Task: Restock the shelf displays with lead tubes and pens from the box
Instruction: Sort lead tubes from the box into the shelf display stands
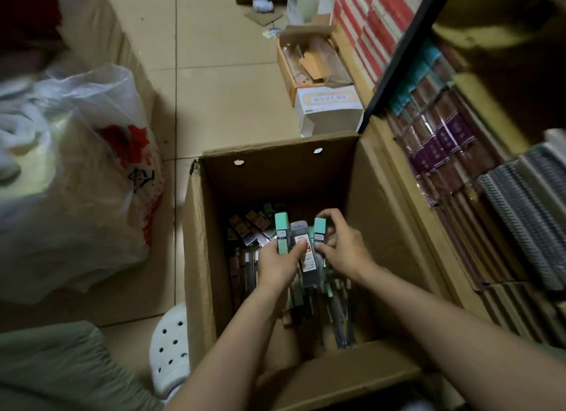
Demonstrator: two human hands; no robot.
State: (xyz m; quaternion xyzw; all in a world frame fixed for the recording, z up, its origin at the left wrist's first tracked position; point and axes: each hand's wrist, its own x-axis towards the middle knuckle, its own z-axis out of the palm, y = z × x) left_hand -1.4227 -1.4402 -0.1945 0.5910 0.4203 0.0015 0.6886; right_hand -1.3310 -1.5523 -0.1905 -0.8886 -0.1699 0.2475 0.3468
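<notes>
Both hands work inside the cardboard box [275, 177]. The left hand [277, 265] has its grip pressed around a mint-capped lead tube [281, 234] and a dark tube [306, 257]; the right hand [343, 248] pinches a second mint-capped tube [319, 231] just beside them. Loose pens [340, 312] lie beneath the grips. The tubes look light, rigid and smooth, likely slippery when bunched, so holding them mid-body seems safest. The shelf [453, 153] stands to the right.
</notes>
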